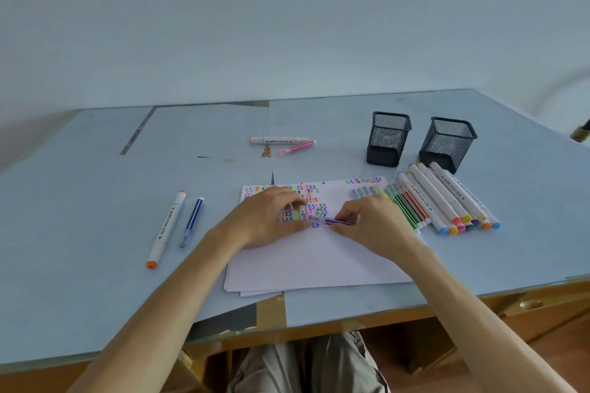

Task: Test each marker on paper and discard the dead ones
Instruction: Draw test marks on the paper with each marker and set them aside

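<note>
Over the scribbled paper [319,252] on the blue surface [95,233], the right hand [372,223] pinches a purple marker [335,221] by its barrel while the left hand [271,217] pinches its capped end, two mesh cups [388,137] standing beyond.

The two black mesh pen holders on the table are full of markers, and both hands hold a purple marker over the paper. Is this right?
Not quite. The head view shows the two black mesh pen holders empty; the rest holds: left hand and right hand hold the purple marker over the paper.
</note>
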